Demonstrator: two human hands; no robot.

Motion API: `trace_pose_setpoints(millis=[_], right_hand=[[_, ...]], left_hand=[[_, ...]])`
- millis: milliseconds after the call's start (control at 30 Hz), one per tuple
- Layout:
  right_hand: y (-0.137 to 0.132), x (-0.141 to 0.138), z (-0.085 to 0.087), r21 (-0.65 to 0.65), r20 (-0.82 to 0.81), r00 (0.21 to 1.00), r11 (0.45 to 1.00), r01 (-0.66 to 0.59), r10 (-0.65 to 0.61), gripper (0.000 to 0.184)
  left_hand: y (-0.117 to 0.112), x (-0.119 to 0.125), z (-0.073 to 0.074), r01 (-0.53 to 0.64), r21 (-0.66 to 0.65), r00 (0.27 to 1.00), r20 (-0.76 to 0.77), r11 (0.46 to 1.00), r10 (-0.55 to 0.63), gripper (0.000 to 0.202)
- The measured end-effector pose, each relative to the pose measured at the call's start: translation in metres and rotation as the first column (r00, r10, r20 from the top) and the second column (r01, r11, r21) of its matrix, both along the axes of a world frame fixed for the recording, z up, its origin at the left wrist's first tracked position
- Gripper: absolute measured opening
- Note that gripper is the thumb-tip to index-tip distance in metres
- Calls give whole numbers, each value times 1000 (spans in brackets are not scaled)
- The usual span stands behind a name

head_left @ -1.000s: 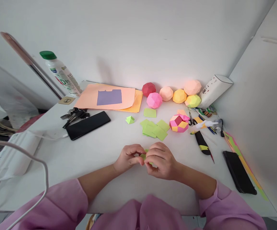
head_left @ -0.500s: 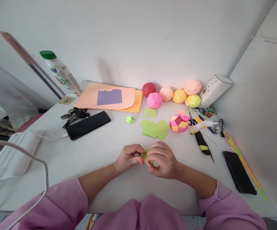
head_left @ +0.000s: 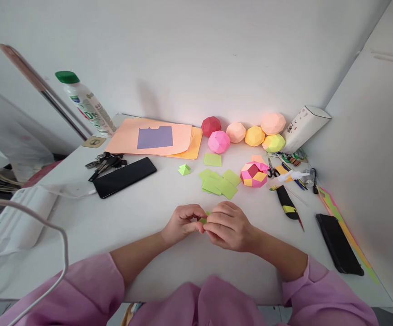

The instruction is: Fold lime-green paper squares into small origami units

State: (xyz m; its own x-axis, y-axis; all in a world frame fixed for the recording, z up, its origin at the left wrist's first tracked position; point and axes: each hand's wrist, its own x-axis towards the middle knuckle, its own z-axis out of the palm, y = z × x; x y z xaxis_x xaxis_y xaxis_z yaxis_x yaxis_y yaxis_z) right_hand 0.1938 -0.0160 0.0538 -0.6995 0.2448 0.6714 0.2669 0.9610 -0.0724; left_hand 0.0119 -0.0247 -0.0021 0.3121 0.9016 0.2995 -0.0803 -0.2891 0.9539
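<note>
Between my two hands is a small piece of green paper [head_left: 203,220], mostly covered by the fingers. My left hand [head_left: 183,222] pinches its left side between thumb and forefinger. My right hand [head_left: 229,227] is closed on the other side, fingers curled over the paper, the tips touching those of the left. Just beyond the hands lie several loose green paper pieces [head_left: 220,184] in an overlapping pile, with one more green piece [head_left: 212,159] behind. A small folded green paper shape [head_left: 184,169] stands left of the pile. Right of it sits a multicoloured paper polyhedron [head_left: 254,174] with open gaps.
Several finished paper balls [head_left: 236,132] line the wall. Scissors [head_left: 270,169], a glue bottle [head_left: 286,179] and a box cutter [head_left: 288,203] lie right. A black phone [head_left: 125,177], keys [head_left: 106,162] and a tall bottle [head_left: 89,106] are left. A white cable [head_left: 65,253] loops at lower left.
My right fingers have closed further over the green paper and shifted slightly left, so less of it shows. My left hand stays almost still.
</note>
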Motion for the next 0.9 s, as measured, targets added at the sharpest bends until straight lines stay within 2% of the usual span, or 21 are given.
trace_pose_setpoints(millis=[300, 500, 733, 900], right_hand=[[1, 3, -4, 59, 8, 999, 997, 40, -41, 17], [0, 3, -3, 7, -42, 997, 997, 71, -70, 15], [2, 2, 0, -10, -26, 1000, 1000, 5, -6, 10], [1, -1, 0, -59, -29, 1000, 998, 6, -8, 12]], left_hand=[[0, 3, 2, 57, -117, 996, 74, 992, -49, 41], [0, 4, 4, 59, -161, 995, 89, 985, -45, 40], [0, 3, 1, 63, -184, 993, 115, 981, -42, 35], [0, 2, 0, 86, -194, 991, 121, 977, -63, 32]])
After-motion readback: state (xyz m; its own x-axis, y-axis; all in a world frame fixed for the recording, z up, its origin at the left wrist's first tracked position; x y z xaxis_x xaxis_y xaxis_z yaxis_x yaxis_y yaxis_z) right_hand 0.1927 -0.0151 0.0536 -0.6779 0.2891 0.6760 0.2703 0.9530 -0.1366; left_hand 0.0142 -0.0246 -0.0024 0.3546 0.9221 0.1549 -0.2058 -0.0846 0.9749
